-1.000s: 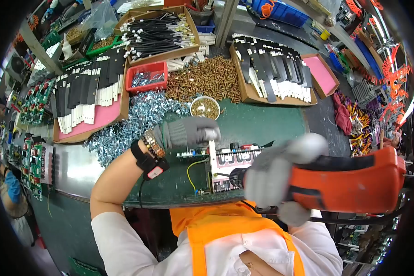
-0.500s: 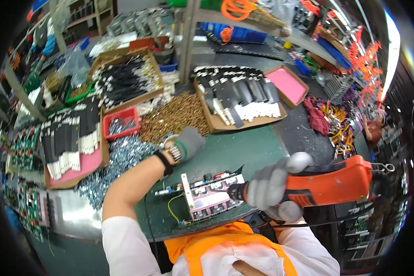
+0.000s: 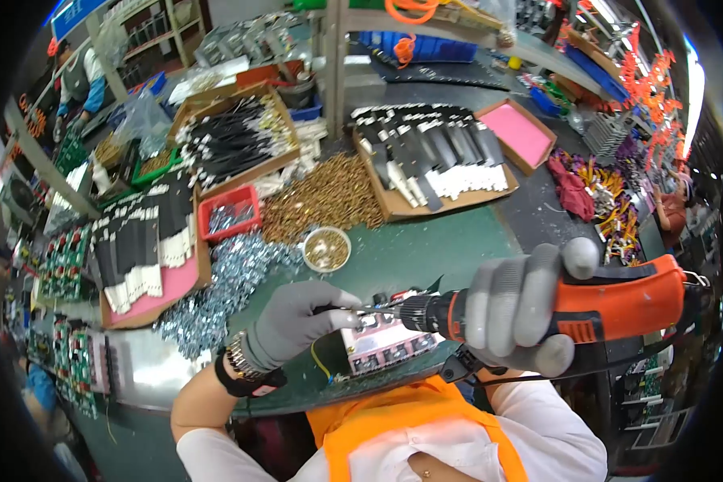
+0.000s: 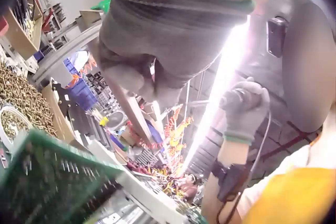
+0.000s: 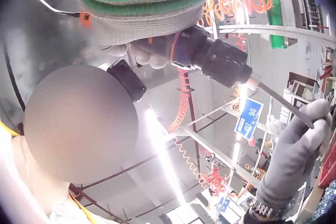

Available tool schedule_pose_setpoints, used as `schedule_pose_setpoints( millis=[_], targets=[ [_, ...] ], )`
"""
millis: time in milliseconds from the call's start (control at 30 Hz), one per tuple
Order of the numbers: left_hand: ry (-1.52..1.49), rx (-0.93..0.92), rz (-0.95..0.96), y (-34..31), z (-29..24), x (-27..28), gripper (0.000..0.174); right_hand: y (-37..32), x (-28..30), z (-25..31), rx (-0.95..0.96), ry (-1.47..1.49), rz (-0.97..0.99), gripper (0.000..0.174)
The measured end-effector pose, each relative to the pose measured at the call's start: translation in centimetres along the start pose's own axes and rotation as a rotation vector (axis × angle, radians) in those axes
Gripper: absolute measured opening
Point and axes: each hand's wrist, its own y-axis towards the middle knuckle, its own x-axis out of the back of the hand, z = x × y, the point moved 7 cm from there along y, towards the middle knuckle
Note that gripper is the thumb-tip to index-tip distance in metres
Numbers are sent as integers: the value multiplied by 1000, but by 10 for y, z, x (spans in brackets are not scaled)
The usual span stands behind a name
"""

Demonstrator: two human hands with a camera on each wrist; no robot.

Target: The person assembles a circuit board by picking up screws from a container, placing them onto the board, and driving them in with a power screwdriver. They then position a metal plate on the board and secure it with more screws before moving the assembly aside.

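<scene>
My right hand [image 3: 514,309], in a grey glove, grips an orange and black electric screwdriver [image 3: 618,309] that points left. Its long thin bit [image 5: 281,100] reaches out to my left hand [image 3: 297,321], also gloved. Thumb and fingertips of the left hand pinch at the tip of the bit; I cannot tell whether a screw is between them. Under the bit, at the table's front, lies a circuit board assembly [image 3: 390,345] with a white plate and dark components. A yellow wire [image 3: 321,363] curves at its left. The left wrist view shows its green board [image 4: 52,182] up close.
A white cup of small brass-coloured screws [image 3: 327,250] stands behind the left hand. Beyond lie a heap of brass screws [image 3: 321,201], silvery metal clips [image 3: 233,281], a red bin [image 3: 231,213] and cardboard trays of black-and-white strips [image 3: 434,153]. A cable hangs from the screwdriver.
My left hand went back to the screw cup, then came forward to the bit's tip. The right hand lifted the screwdriver from the board and now holds it above.
</scene>
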Motion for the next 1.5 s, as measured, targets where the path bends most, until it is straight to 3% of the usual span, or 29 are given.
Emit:
schedule_pose_setpoints(
  millis=[67,100,200,233,367,467,567,633,667,733,767,833,867,933,1000,1067,1167,1267,1300,1500],
  targets=[
    [71,-22,-35,-10,1,-1,20,3,-14,-9,-163,67,230,70],
    [55,-23,-47,-13,5,-3,17,-3,-13,-8,-79,6,24,70],
    [88,-87,-94,-19,8,-4,16,-1,-19,-12,-175,-34,153,68],
    [77,-106,-107,-20,10,-5,15,-3,-17,-10,-146,-133,-21,69],
    [97,-132,-94,-26,6,-10,15,-2,-15,-15,-109,-103,-51,69],
    [43,-91,-115,-30,13,-11,16,3,-21,-18,-21,-131,-44,56],
    [144,-246,-132,-30,12,-10,15,3,-16,-23,-33,-148,-133,56],
    [627,-614,-241,-41,-4,-16,18,1,-9,-31,-93,-136,-212,57],
    [624,-610,-243,-43,-4,-16,18,-1,-6,-34,-122,-130,-251,57],
    [349,-290,-75,-35,16,-17,30,-3,-2,-38,-198,-144,-277,58],
    [345,-289,-78,-33,16,-15,30,-6,3,-41,-207,-158,-325,59],
    [405,-512,-215,-32,0,-4,42,-12,11,-47,-257,-178,-365,59],
    [403,-508,-221,-29,3,1,42,-13,15,-51,-293,-190,-350,58],
    [586,-391,-253,-19,23,15,48,-17,20,-58,-321,-216,-352,60],
    [541,-339,-227,-13,44,17,44,-19,20,-62,-341,-252,-361,60],
    [238,-206,-27,-5,67,6,42,-20,21,-65,-363,-291,-374,61],
    [262,-78,-27,-5,70,5,41,-19,16,-73,-361,-239,-324,63],
    [218,-28,-38,-5,71,5,39,-17,7,-84,-421,-140,-277,65],
    [213,-24,-43,-5,73,5,39,-11,10,-88,-422,-127,-115,62],
    [278,-110,-81,-4,82,5,37,-6,4,-116,-422,-23,-29,55]
  ],
)
